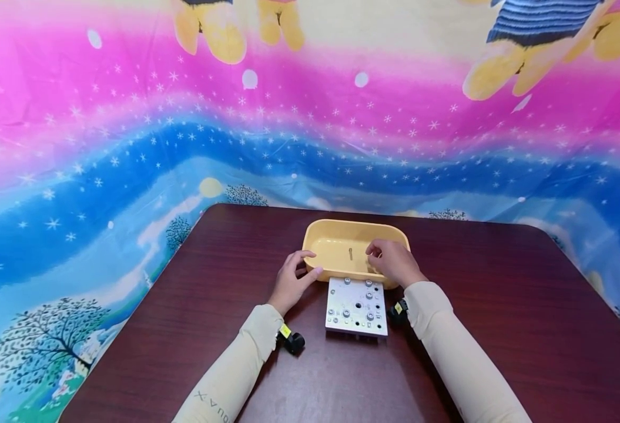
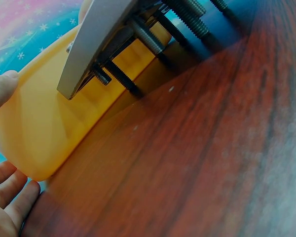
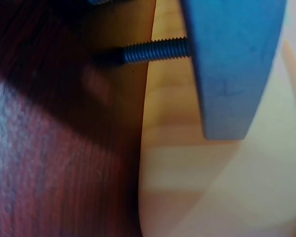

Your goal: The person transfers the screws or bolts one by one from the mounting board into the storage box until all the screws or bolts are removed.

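Note:
A yellow plastic bin (image 1: 341, 275) stands on the table, and a single small screw (image 1: 350, 254) lies on its floor. At the bin's left front corner my left hand (image 1: 290, 279) grips it, thumb at the front rim and fingers along the left side. My right hand (image 1: 393, 260) reaches over the right front rim with bent fingers, right of the screw; whether it pinches anything I cannot tell. Close against the bin's front is a silver metal plate (image 1: 349, 302) with bolt heads on top. Threaded bolts (image 2: 147, 37) stick out beneath it.
The dark red-brown wooden table (image 1: 500, 282) has rounded far corners. A patterned pink and blue cloth (image 1: 310, 141) hangs behind and beside it. Black wrist cameras (image 1: 291, 339) are strapped at both cuffs, near the plate's sides.

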Tool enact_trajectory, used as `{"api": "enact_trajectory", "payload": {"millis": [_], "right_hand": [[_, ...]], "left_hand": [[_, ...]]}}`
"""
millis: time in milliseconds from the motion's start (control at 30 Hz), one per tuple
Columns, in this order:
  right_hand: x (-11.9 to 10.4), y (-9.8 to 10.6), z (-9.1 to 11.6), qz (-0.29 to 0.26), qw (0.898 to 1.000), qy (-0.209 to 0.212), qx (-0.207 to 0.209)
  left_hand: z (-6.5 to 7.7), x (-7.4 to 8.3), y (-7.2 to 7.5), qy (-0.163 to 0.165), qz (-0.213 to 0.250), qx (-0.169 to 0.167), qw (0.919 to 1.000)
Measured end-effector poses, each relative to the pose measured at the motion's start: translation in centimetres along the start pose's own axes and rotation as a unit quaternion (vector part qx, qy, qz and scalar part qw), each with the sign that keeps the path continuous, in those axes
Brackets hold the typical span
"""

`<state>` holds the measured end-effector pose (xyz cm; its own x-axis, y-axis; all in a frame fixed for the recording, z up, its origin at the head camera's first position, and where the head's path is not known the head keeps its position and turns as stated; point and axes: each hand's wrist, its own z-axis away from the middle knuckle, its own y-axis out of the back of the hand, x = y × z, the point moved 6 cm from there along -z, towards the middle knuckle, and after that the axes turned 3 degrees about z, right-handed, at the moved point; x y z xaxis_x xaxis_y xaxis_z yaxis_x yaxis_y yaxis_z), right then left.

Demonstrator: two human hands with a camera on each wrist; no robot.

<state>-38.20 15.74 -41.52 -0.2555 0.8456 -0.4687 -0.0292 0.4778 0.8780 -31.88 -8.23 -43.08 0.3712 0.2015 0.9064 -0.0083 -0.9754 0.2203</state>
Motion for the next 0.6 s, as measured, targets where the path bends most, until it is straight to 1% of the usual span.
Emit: {"api": "enact_trajectory", "payload": {"millis": [300,367,533,600], "right_hand": [[-0.1,0.0,-0.1,0.002,1.000,0.007,0.002],[0.0,0.0,-0.1,0.002,1.000,0.006,0.003],[0.0,0.0,0.0,-0.003,1.000,0.001,0.001],[0.0,0.1,0.0,-0.008,1.000,0.001,0.004]], "left_hand": [[-0.1,0.1,0.1,-0.001,0.009,-0.002,1.0000],[-0.4,-0.7,0.0,-0.001,0.007,-0.001,1.0000],[-1.0,-3.4,-0.3,0.002,0.007,0.005,1.0000],[-1.1,-3.7,-0.3,0.002,0.008,0.007,0.9999]]}}
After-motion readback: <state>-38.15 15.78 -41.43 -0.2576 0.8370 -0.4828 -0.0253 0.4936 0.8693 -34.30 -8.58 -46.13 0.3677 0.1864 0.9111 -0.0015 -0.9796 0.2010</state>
